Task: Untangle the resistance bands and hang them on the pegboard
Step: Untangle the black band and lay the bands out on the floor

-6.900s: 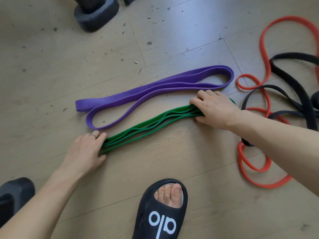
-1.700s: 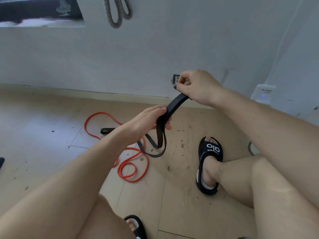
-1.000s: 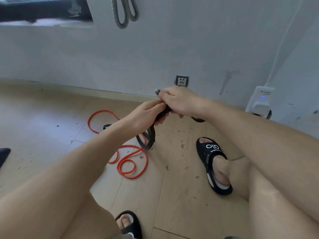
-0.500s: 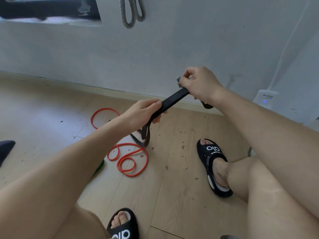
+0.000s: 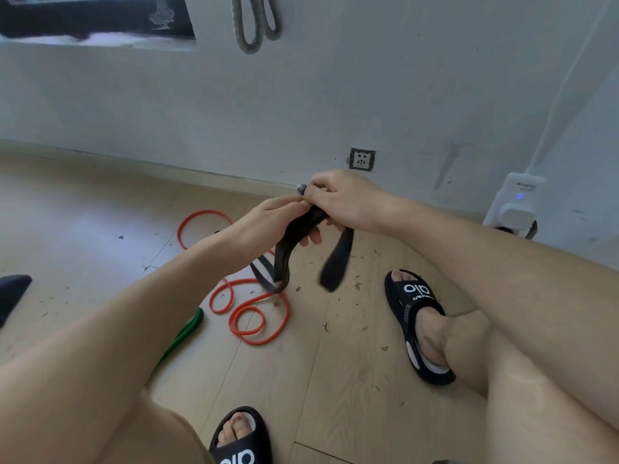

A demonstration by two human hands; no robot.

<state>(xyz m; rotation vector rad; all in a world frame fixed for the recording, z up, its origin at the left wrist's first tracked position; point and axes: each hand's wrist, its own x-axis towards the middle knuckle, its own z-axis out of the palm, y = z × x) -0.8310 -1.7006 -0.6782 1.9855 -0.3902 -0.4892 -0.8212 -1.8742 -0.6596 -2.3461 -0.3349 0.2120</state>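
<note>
Black band (image 5: 303, 226) is gripped by left hand (image 5: 268, 222) and right hand (image 5: 341, 199) together above orange band (image 5: 254, 306) on floor (image 5: 335, 380).

most of the green band (image 5: 187, 333) is tucked behind the left forearm, only a short bit shows. the black band (image 5: 303, 226) vanishes inside the right hand (image 5: 345, 202), its loose tail (image 5: 336, 266) motion-blurred. top edge crops the grey rope loops (image 5: 254, 25).
</note>
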